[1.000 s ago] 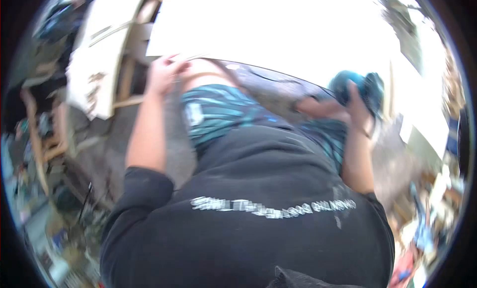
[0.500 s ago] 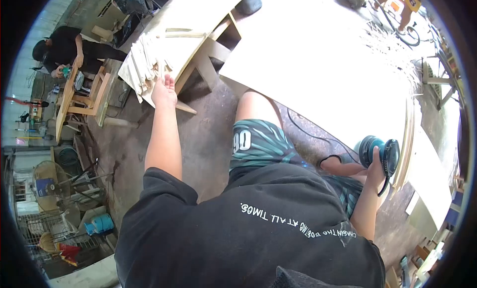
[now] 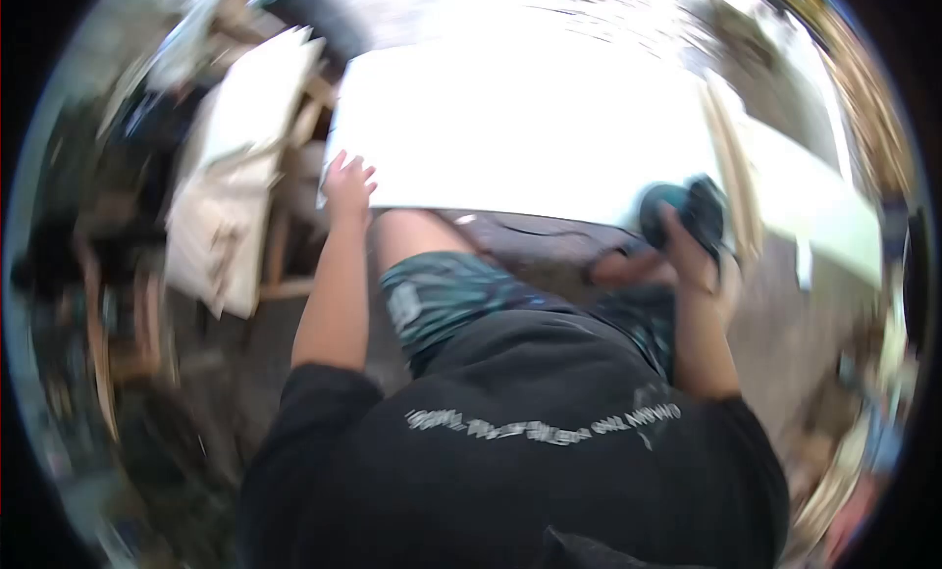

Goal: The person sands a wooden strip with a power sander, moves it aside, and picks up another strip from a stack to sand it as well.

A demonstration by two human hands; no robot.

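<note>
A large white board [image 3: 520,128] lies across in front of me, overexposed and very bright. My left hand [image 3: 348,184] is at its left corner, fingers spread, holding nothing. Whether it touches the board I cannot tell. At the right end of the board, my right hand [image 3: 687,250] is wrapped round a teal and black power sander [image 3: 677,214]. The sander is tilted, held close to the board's front right corner, and is blurred by motion.
To the left stands a bench [image 3: 250,98] with thin pale strips [image 3: 221,226] on it. Stacked board edges [image 3: 734,167] run along the right, beside another pale panel [image 3: 814,196]. A dark cable [image 3: 549,232] passes below the board's front edge.
The view has swung left, so the board now sits more central. My left hand has left the strips on the bench and is at the board's left corner. The sander remains in my right hand.
</note>
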